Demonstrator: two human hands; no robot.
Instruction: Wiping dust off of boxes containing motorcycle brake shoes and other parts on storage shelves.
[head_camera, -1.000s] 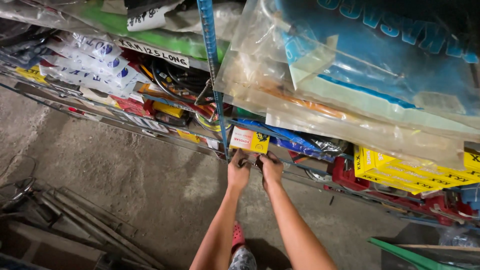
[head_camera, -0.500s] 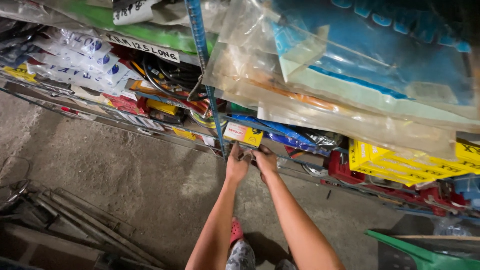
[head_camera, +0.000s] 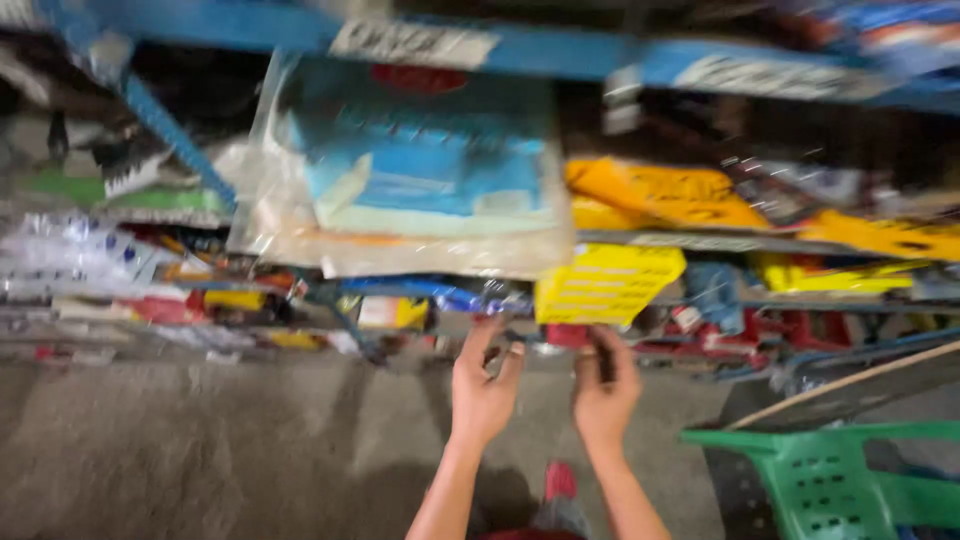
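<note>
Left hand (head_camera: 482, 385): raised to the lower shelf edge, fingers (head_camera: 478, 338) curled narrow around something small and dark; the blur hides what it is, and whether it is truly gripped cannot be told

Right hand (head_camera: 603, 390): beside the left, apart from it, fingers (head_camera: 608, 352) bent close around a dark thin object, identity unclear; the grip looks like a pinch, suited to a small part

Yellow packet (head_camera: 607, 283): hangs just above the right fingertips, front face outward, so it can be read from the aisle

Clear plastic bag (head_camera: 405, 200): above the left fingers, holding blue and pale sheets, draped over the shelf lip

Red packets (head_camera: 745, 330): to the right of the right fingers, lying on the low shelf

Green plastic crate (head_camera: 825, 480): well to the right of and below the hands, on the concrete floor (head_camera: 200, 450)
</note>
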